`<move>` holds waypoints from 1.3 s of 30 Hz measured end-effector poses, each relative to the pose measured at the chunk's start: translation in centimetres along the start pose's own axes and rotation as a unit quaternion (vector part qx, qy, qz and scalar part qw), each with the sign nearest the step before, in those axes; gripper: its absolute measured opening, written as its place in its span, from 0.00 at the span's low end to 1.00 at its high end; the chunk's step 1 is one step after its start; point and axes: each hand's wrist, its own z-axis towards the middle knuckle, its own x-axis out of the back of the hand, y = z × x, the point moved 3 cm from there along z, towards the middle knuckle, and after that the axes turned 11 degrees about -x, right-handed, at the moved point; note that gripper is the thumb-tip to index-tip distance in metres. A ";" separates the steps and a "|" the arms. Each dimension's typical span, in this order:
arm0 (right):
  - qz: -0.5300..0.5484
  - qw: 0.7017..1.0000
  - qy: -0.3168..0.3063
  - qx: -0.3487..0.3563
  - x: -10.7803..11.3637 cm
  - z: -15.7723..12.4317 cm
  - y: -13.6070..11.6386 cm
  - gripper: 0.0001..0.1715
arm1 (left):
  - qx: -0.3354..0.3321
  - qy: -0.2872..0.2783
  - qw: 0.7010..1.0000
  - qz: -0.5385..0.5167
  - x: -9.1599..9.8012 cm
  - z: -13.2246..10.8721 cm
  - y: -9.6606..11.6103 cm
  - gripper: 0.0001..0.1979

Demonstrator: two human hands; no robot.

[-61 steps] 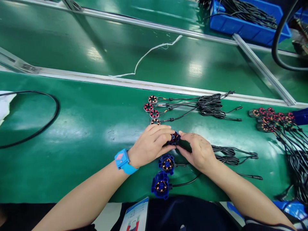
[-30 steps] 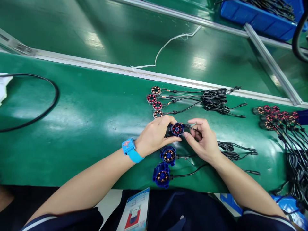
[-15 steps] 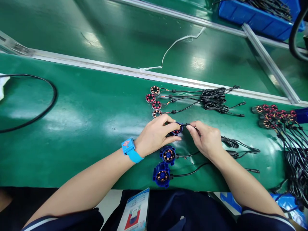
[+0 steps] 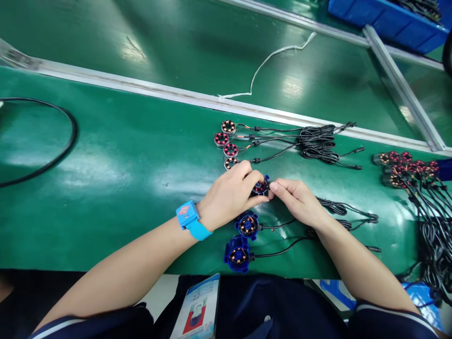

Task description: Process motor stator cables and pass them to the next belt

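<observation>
My left hand (image 4: 231, 194), with a blue wristband (image 4: 190, 220), curls its fingers round a small blue housing with a coil ring inside (image 4: 261, 187) on the green bench mat (image 4: 123, 174). My right hand (image 4: 298, 201) meets it from the right, fingertips pinched on the same part where its black lead leaves. Two more blue housings with coils (image 4: 247, 225) (image 4: 238, 254) lie just below my hands, their black leads running right.
Several bare coil rings (image 4: 226, 143) with bundled black leads (image 4: 318, 143) lie beyond my hands. A heap of coils and leads (image 4: 409, 172) sits at the right. A black cable loop (image 4: 52, 155) lies left. A white string (image 4: 271, 56) and blue bin (image 4: 384, 21) are farther back.
The view shifted slightly down and right. My right hand moved from the lead in to the housing, and both hands now close tightly on it.
</observation>
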 end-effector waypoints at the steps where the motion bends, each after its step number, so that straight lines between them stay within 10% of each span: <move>1: 0.002 1.000 -0.011 -0.004 0.1 0.1 0.1 0.27 | -0.001 -0.001 1.000 -0.001 0.0 0.0 0.0 0.19; 16: -0.053 0.986 -0.152 -0.040 1.8 2.7 0.1 0.29 | -0.012 0.028 0.999 -0.037 -0.1 0.0 -0.4 0.19; 21: -0.144 0.986 0.069 0.041 1.4 0.8 0.1 0.22 | -0.011 0.046 0.998 -0.036 0.1 0.0 -0.5 0.23; 26: -0.353 0.843 0.288 0.286 0.2 -2.0 -0.1 0.17 | -0.007 0.052 0.997 -0.049 0.2 0.0 -0.5 0.23; 33: -0.471 0.777 0.281 0.309 -0.5 -2.8 -0.5 0.22 | 0.002 0.050 0.997 -0.057 0.2 -0.1 -0.5 0.24; 39: -0.472 0.789 0.260 0.296 -1.0 -2.1 -1.1 0.15 | -0.001 0.060 0.996 -0.059 0.1 -0.1 -0.5 0.26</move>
